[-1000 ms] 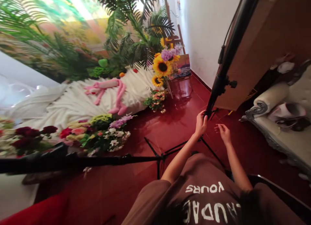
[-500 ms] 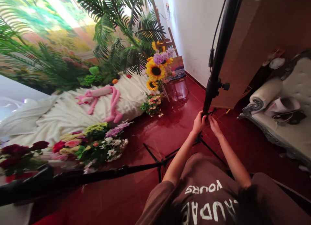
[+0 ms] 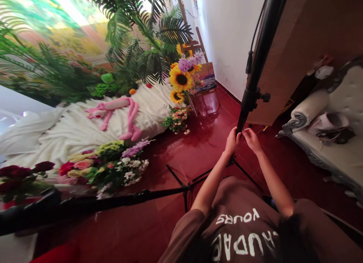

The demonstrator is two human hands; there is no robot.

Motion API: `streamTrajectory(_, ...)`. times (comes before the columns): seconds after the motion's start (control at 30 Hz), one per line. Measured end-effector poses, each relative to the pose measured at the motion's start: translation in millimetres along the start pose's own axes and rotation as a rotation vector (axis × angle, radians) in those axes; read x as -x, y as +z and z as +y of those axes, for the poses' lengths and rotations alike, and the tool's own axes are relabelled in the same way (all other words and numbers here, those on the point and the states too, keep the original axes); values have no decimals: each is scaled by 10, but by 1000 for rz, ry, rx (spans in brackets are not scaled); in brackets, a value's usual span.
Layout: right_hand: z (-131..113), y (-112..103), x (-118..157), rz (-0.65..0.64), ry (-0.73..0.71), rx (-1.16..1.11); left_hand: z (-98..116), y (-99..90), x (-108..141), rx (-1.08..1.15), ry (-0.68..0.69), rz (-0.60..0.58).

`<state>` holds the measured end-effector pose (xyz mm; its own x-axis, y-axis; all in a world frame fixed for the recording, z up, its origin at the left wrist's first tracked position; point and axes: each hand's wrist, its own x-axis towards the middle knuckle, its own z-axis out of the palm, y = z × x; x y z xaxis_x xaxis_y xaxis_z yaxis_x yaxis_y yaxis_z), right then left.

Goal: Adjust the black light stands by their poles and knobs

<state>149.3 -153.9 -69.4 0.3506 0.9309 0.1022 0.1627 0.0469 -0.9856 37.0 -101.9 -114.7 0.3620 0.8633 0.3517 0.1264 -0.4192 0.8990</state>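
A black light stand (image 3: 258, 66) rises in front of me, leaning toward the upper right. My left hand (image 3: 232, 142) is closed around its lower pole, below a black collar with a side knob (image 3: 266, 97). On the pole's right side is my right hand (image 3: 252, 140), fingers drawn together in a pinch against it. Whatever sits between those fingertips is too small and hidden to make out. Under my hands the stand's thin legs (image 3: 248, 175) spread over the dark red floor. A thin cable (image 3: 252, 47) hangs beside the upper pole.
A second black stand (image 3: 113, 205) crosses the lower left. Flower bunches (image 3: 113, 164) line a white-draped platform (image 3: 159, 108) holding a pink plush toy (image 3: 127, 111). Sunflowers (image 3: 181, 80) and a painting stand behind. To the right are a brown panel (image 3: 283, 73) and a tufted sofa (image 3: 340, 100).
My right hand's fingers have curled from stretched out into a pinch at the pole. The pole's upper part has shifted slightly to the right. The left hand keeps its hold.
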Motion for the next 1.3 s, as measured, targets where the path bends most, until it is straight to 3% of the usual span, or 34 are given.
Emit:
streamTrajectory(0.17, 150, 12, -31, 98, -13, 18, 21, 0, 7, 28, 4, 2)
streamTrajectory(0.4, 236, -110, -275, 197, 234, 18, 61, 0, 16, 27, -37, -4)
streamTrajectory(0.6, 258, -304, -410, 25, 302, 94, 77, 5, 16, 14, -36, 4)
streamTrajectory(0.8, 188, -343, -465, -69, 382, 115, 21, 44, 17, -58, -52, 24)
streamTrajectory(1.3, 181, -426, -444, -163, 269, -62, -16, 83, 10, -89, -69, 44)
